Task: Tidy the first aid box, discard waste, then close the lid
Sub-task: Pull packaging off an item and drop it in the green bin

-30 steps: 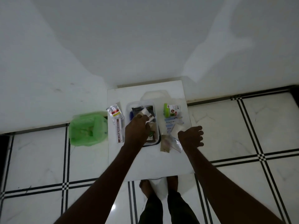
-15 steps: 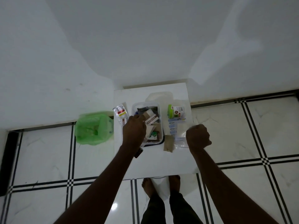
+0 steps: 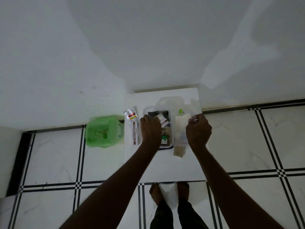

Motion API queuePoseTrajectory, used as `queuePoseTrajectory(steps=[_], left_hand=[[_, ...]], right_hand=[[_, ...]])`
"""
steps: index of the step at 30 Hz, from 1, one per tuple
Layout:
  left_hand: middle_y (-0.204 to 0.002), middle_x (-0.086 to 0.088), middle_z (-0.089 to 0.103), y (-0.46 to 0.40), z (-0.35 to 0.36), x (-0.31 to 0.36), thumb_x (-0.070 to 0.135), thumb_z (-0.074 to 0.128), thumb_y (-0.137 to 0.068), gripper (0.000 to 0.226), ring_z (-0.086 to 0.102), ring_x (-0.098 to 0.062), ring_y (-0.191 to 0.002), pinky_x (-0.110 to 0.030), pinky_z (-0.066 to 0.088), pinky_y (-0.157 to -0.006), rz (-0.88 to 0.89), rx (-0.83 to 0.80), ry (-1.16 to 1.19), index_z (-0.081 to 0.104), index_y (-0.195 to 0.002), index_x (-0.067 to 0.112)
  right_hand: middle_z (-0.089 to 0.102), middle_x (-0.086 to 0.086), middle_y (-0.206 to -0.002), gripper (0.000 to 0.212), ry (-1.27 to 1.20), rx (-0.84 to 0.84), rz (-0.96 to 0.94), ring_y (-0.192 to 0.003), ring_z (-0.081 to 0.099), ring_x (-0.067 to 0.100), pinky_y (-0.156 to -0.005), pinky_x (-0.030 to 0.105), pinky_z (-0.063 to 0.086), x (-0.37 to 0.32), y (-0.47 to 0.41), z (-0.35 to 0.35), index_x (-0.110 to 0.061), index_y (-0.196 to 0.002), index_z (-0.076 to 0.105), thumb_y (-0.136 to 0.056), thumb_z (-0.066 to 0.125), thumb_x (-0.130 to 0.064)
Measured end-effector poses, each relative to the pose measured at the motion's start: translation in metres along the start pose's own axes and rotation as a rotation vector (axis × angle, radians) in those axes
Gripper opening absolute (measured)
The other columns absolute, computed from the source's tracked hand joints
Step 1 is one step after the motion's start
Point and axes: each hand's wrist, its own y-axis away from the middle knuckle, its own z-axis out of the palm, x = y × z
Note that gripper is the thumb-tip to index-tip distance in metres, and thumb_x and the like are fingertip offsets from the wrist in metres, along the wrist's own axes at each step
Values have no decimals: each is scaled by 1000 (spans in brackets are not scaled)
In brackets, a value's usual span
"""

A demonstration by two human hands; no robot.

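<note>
The clear first aid box point(image 3: 170, 129) stands open on the white table point(image 3: 165, 166), filled with dark and white packets. Its clear lid point(image 3: 170, 100) lies just behind it. My left hand point(image 3: 150, 128) curls over the box's left wall and hides that side. My right hand point(image 3: 198, 129) is to the right of the box, fingers pinched on the top edge of a clear zip bag point(image 3: 180, 129) with pale contents. A green-capped bottle point(image 3: 181, 111) shows behind the bag. A brown packet point(image 3: 179, 151) lies in front of it.
A long ointment carton point(image 3: 135, 134) and a small clear sachet point(image 3: 131, 115) lie left of the box. A bin lined with a green bag point(image 3: 104, 131) stands on the tiled floor left of the table. White walls rise behind, and my bare feet point(image 3: 170, 190) are at the table's front edge.
My right hand moved up and inward and pinched the clear zip bag, lifting it. My left hand slid from the box's contents to its left wall.
</note>
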Motion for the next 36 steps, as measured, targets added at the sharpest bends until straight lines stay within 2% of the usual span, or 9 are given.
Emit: queuePoseTrajectory(steps=[7, 10, 12, 16, 22, 27, 29, 32, 36], left_hand=[[-112, -11, 71, -8, -10, -11, 21, 69, -85, 33, 62, -29, -106, -38, 45, -90, -70, 91, 142, 63, -115, 10], [-105, -7, 76, -7, -22, -30, 25, 78, -76, 34, 67, -28, -97, -33, 48, -83, -192, 155, 417, 72, -108, 15], [-99, -5, 76, -4, -33, -44, 23, 79, -76, 32, 68, -26, -93, -26, 45, -77, -274, 126, 640, 75, -106, 12], [-62, 6, 59, 8, -45, -73, 21, 79, -77, 23, 55, -13, -59, -21, 38, -57, -375, 97, 917, 65, -76, 4], [-64, -2, 64, 31, -53, -110, 14, 82, -77, 20, 59, -12, -49, -36, 58, -65, -522, 123, 1353, 72, -90, 3], [-69, -7, 67, 44, -51, -141, 14, 83, -76, 22, 63, -13, -51, -38, 60, -69, -647, 164, 1413, 71, -89, 3], [-66, -6, 67, 50, -46, -169, 14, 82, -76, 21, 61, -15, -54, -35, 59, -68, -728, 204, 1431, 70, -90, 3], [-64, -7, 66, 55, -33, -214, 15, 82, -77, 24, 61, -19, -58, -41, 60, -74, -817, 247, 1431, 71, -93, 0], [-67, -9, 66, 51, -8, -279, 11, 81, -78, 21, 60, -20, -58, -43, 60, -76, -897, 252, 1462, 70, -93, 0]], right_hand=[[72, 10, -83, 7, -19, -3, -42, -72, 65, 21, -65, 23, 41, -15, 1, 4, -5, -88, 65, -85, 68, -12], [71, 8, -78, 7, -37, -23, -58, -67, 62, 20, -60, 19, 39, -20, 0, 7, -6, -86, 65, -85, 68, -13], [72, 8, -81, 9, -55, -36, -67, -72, 67, 22, -64, 22, 44, -24, 1, 10, -6, -89, 66, -85, 68, -14], [74, 7, -87, 12, -33, -97, -69, -76, 66, 20, -69, 23, 40, -37, 5, 18, -7, -93, 68, -86, 67, -17], [74, 7, -84, 10, -30, -214, -135, -73, 64, 22, -64, 22, 35, -65, 23, 39, -9, -88, 69, -85, 65, -18], [70, 4, -81, 12, -82, -446, -253, -73, 61, 18, -58, 13, 36, -103, 55, 67, -7, -92, 70, -85, 67, -16], [72, 6, -85, 13, -66, -510, -279, -74, 62, 19, -62, 19, 39, -118, 72, 86, -8, -95, 70, -84, 67, -15], [73, 6, -89, 12, -32, -587, -328, -80, 65, 23, -71, 25, 43, -135, 96, 119, -9, -94, 69, -84, 66, -15], [63, -4, -71, 8, 25, -679, -324, -70, 61, 22, -69, 25, 44, -159, 132, 180, -7, -86, 67, -81, 65, -13]])
